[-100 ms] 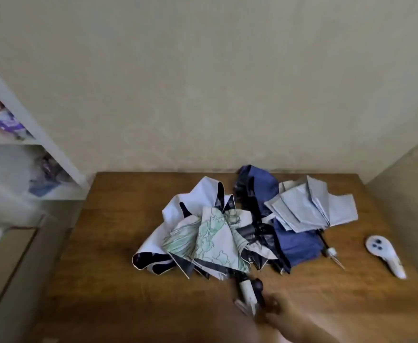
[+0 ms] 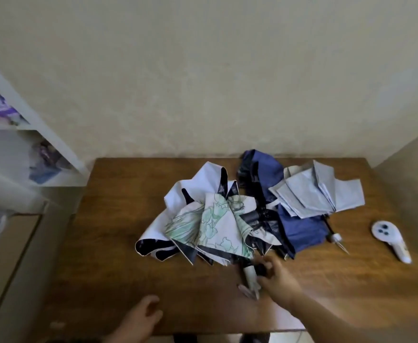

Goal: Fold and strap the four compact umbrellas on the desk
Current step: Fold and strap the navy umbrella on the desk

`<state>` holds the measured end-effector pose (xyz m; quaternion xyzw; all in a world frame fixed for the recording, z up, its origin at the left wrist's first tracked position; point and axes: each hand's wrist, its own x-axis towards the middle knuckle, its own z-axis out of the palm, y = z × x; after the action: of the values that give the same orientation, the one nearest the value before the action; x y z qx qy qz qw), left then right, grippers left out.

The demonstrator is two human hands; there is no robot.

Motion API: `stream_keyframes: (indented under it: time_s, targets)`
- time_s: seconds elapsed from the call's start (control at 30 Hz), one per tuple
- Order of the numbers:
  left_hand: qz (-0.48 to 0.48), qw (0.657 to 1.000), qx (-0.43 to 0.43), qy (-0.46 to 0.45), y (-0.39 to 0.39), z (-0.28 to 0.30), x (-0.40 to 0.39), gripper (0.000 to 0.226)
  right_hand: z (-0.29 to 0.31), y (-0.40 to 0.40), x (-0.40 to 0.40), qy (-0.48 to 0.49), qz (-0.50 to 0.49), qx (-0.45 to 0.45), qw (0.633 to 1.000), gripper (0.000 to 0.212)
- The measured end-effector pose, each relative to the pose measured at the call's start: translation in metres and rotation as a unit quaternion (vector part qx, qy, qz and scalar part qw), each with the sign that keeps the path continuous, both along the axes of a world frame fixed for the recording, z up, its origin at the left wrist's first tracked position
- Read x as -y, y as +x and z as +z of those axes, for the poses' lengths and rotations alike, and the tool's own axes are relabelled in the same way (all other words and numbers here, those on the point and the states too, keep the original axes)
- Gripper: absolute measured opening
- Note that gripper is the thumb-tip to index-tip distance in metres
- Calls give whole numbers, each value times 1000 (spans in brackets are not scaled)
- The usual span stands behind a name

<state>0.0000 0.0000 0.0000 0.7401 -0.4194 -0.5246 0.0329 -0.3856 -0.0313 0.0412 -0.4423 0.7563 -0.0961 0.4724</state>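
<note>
A loose heap of unfolded compact umbrellas lies on the brown wooden desk (image 2: 118,263). A white umbrella with a dark lining (image 2: 198,186) is at the left, one with a green floral print (image 2: 212,226) lies in front, a navy blue one (image 2: 299,226) behind it, and a pale grey one (image 2: 319,191) at the back right. My right hand (image 2: 274,276) curls around the pale handle (image 2: 250,274) of the floral umbrella at the heap's near edge. My left hand (image 2: 141,318) hovers over the desk's front edge, fingers loosely curled, holding nothing.
A white handheld controller (image 2: 391,240) lies at the desk's right. A white shelf unit (image 2: 17,149) with blurred items stands to the left. Plain walls close off the back and right side.
The view has tilted down a little. My right hand has reached further up onto the floral umbrella's handle, and my left hand has come into view at the front edge.
</note>
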Motion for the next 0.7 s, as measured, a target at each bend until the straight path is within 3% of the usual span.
stream_keyframes:
  time_s: [0.07,0.13,0.23,0.3,0.37,0.43,0.53,0.63,0.7]
  targets:
    - [26,999,18,-15,-13,22,36,24,6,11,21,-14,-5,-48,999,62]
    - [33,993,42,-102,-26,35,63,29,11,27,28,-6,-17,-79,997,80]
    - [-16,972,85,-219,-35,51,94,55,4,41,32,41,-44,-112,992,84]
    - [-65,961,113,-242,-39,56,110,78,-3,46,33,75,-81,-111,988,79]
    - [-114,964,80,-226,-45,60,122,100,-9,51,33,103,-99,-94,985,68]
    - [-136,975,-12,-173,-55,60,132,116,-10,55,35,112,-82,-98,985,54]
    - [-72,989,-116,-62,-79,57,143,131,-14,61,41,87,-65,-107,988,44]
    - [64,981,-177,40,-99,60,154,120,-18,70,61,68,-47,-92,992,70]
    - [144,967,-198,68,-104,62,167,104,-20,80,80,66,-42,-79,994,74]
